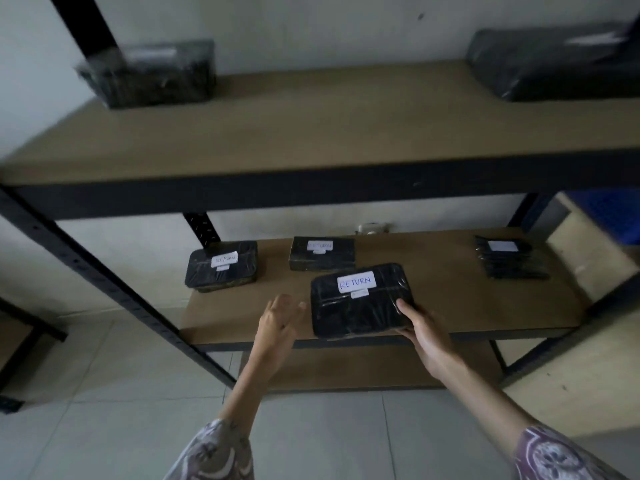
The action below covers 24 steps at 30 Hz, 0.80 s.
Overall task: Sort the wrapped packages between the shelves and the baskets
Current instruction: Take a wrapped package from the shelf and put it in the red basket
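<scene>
A black wrapped package [356,308] with a white label reading RETURN lies at the front edge of the middle shelf [450,289]. My right hand [420,327] grips its near right corner, thumb on top. Just left of the package my left hand [278,320] hovers with relaxed fingers, holding nothing. Two more RETURN packages lie behind: one at the left [221,265], one in the middle [322,252]. A fourth package with a white label [509,258] lies at the right of the same shelf.
The upper shelf [311,133] carries a blurred black package at the left [149,74] and another at the right [554,64]. A black steel upright [114,289] runs diagonally at the left. A blue crate [616,216] shows at the far right. Tiled floor lies below.
</scene>
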### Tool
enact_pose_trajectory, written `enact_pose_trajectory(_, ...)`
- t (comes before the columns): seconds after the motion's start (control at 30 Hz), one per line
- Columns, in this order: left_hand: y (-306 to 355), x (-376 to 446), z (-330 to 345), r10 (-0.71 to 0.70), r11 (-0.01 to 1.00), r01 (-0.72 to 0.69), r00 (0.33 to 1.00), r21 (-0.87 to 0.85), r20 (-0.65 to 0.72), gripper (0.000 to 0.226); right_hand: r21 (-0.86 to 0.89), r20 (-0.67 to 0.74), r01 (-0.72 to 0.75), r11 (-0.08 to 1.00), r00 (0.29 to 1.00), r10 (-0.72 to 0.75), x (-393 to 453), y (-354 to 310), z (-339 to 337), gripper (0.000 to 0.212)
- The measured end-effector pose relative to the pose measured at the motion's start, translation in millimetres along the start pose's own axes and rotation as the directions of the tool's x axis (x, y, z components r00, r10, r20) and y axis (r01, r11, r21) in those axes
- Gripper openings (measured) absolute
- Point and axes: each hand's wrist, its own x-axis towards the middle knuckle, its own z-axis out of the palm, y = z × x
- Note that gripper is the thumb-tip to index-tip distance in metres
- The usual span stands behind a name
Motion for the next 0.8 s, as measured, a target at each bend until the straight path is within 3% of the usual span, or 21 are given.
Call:
enact_pose_trajectory(0.1, 39, -21, 0, 0.045, 0.997, -0.05, 0.996, 0.059, 0.07, 0.041, 0.089, -0.067, 0.006, 0.996, 0.998, 0.0, -38, -29, -45, 0.032)
enact_pose_trajectory(0.3, 122, -67, 30, 0.217, 0.973, -0.227, 0.964, 0.05, 0.156, 0.04, 0.202, -0.226, 0.078, 0.976, 0.974, -0.031, -107, -70, -148, 0.031)
enact_pose_trajectory(0.43, 167, -90, 75, 0.218, 0.961, -0.253, 0.94, 0.109, 0.262, 0.069, 0.225, -0.32, 0.142, 0.964, 0.945, -0.064, -137, -88, -226, 0.032)
enact_pose_trajectory(0.53, 204, -105, 115, 0.243, 0.953, -0.286, 0.922, 0.106, 0.303, 0.067, 0.25, -0.348, 0.198, 0.948, 0.932, -0.103, -156, -107, -283, 0.014)
enact_pose_trajectory(0.67, 261, -125, 178, 0.311, 0.939, -0.342, 0.896, 0.046, 0.317, 0.065, 0.244, -0.392, 0.246, 0.938, 0.91, -0.137, -173, -132, -364, 0.025)
enact_pose_trajectory(0.8, 325, -142, 247, 0.392, 0.912, -0.409, 0.865, -0.012, 0.313, 0.047, 0.214, -0.449, 0.278, 0.937, 0.88, -0.158, -188, -165, -442, 0.023)
